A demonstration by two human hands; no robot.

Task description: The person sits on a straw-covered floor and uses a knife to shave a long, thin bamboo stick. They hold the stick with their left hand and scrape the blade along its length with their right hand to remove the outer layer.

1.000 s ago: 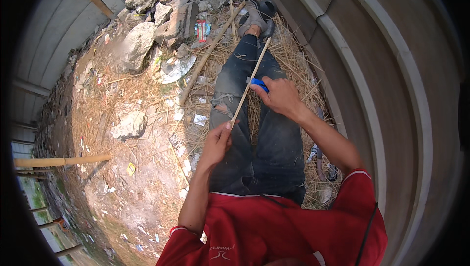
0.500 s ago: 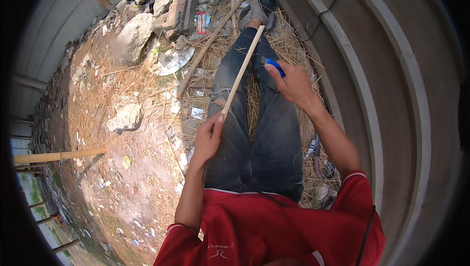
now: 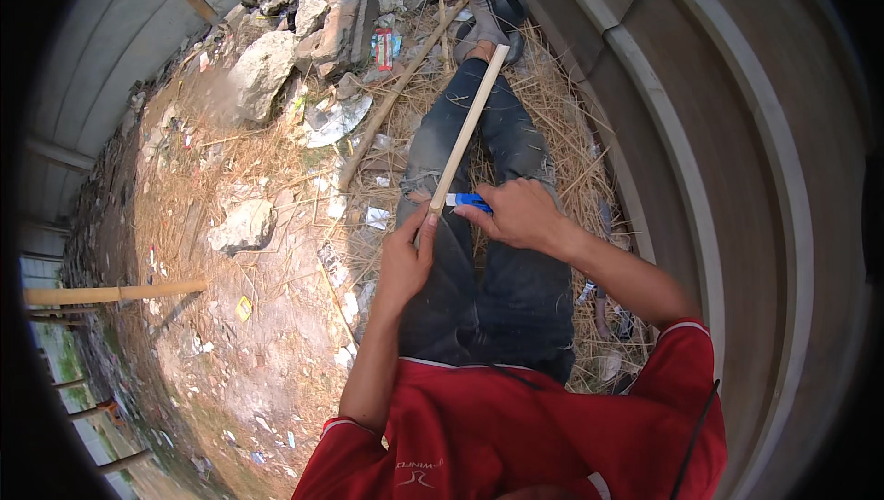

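I sit on the ground with my legs in dark jeans stretched out ahead. My left hand (image 3: 405, 256) grips the near end of a thin pale wooden stick (image 3: 468, 130) that points away over my legs toward my grey shoe (image 3: 485, 26). My right hand (image 3: 517, 215) is closed on a blue-handled knife (image 3: 468, 201), whose blade end rests against the stick just beyond my left hand.
Dry straw and litter cover the dirt around my legs. Large rocks (image 3: 267, 63) and rubble lie ahead on the left, with a longer stick (image 3: 396, 95) beside them. A bamboo pole (image 3: 110, 294) lies at the left. A curved concrete wall (image 3: 737, 178) runs along my right.
My right hand has drawn the knife back along the stick from its middle to the near end, close to my left hand. The stick has tilted slightly.
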